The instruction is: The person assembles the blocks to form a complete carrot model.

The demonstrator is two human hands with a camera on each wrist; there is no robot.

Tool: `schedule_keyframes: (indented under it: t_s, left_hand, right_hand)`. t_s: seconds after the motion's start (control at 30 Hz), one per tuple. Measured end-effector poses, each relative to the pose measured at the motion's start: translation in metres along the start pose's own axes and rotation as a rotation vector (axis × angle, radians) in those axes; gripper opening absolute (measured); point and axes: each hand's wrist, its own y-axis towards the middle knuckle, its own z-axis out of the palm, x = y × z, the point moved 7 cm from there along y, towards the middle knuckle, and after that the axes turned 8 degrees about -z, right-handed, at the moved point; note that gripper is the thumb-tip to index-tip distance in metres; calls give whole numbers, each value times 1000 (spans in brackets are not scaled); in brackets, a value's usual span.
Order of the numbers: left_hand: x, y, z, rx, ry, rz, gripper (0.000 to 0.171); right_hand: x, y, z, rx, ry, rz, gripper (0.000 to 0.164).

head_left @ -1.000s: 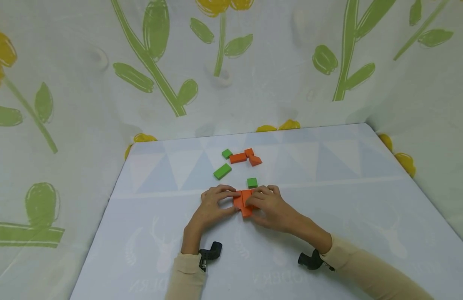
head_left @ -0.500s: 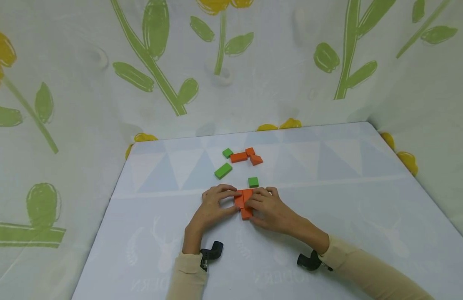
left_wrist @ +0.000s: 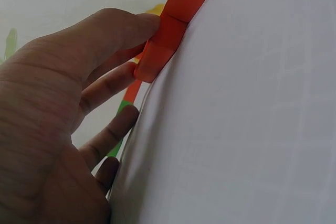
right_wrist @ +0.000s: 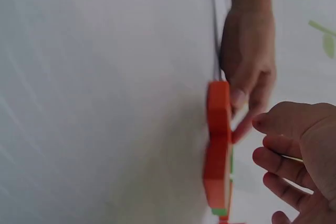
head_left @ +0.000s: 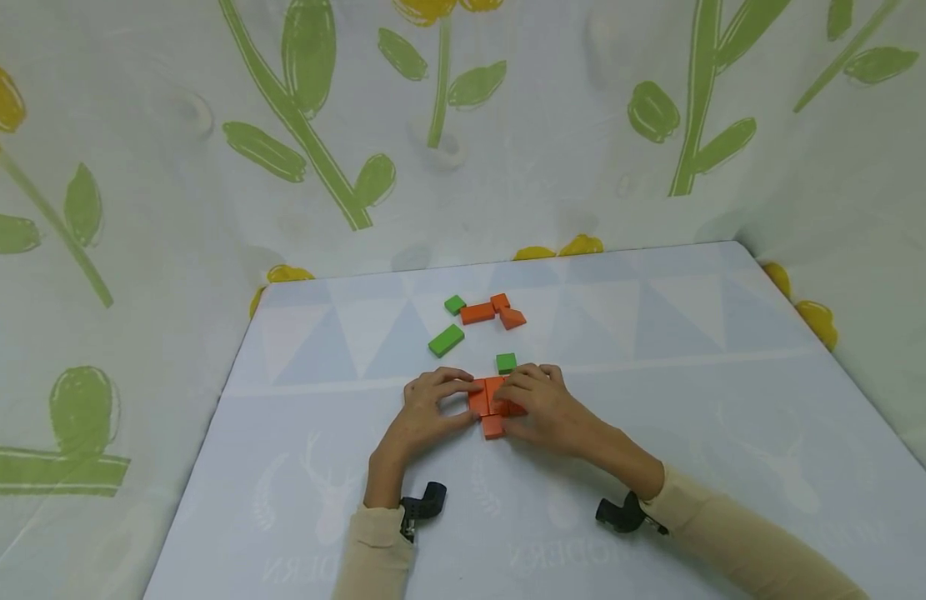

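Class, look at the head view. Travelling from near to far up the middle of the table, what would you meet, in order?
The nearest orange block → the orange blocks just behind it → a small square green block → a long green block → a long orange block → the flower-printed backdrop.

Flower-printed white curtain (head_left: 538,183) behind a pale, triangle-patterned table (head_left: 703,417)

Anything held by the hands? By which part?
Left hand pinches the leftmost orange block between the hands by its near and far ends; right hand holds nothing.
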Motion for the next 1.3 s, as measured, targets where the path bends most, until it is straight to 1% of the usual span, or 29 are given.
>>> schedule_keyframes:
  t_s: [0.17, 0.27, 0.37, 0.5, 0.63, 0.8, 1.0, 1.13, 1.23, 1.3]
  left_hand:
    - [0, 1, 0, 7, 4, -7, 35]
    - [1, 1, 1, 15, 12, -16, 36]
    - [2, 1, 1, 20, 17, -19, 36]
    - [2, 1, 1, 19, 11, -5, 36]
    - [2, 1, 1, 14, 6, 4, 36]
    - [2, 1, 2, 9, -2, 2, 36]
    - [1, 0, 2, 0, -11, 14, 37]
    - [1, 0, 1, -4, -17, 17, 37]
    - [2, 1, 2, 10, -11, -2, 36]
    - [2, 1, 1, 18, -10, -14, 36]
  right_hand:
    - [-28, 14, -20, 20, 9, 125, 30]
    - [-52, 22, -28, 16, 16, 210, 31]
    - [-77, 31, -33, 11, 17, 271, 34]
    - [-105, 44, -36, 22, 3, 296, 34]
    - [-129, 59, -37, 38, 11, 303, 34]
    - [-155, 74, -30, 77, 52, 330, 34]
    - [-181, 82, -11, 196, 127, 406, 39]
    - [-191, 83, -2, 238, 199, 434, 39]
    - [-195, 85, 2, 255, 241, 431, 37]
    - [-196, 86, 5, 272, 246, 422, 36]
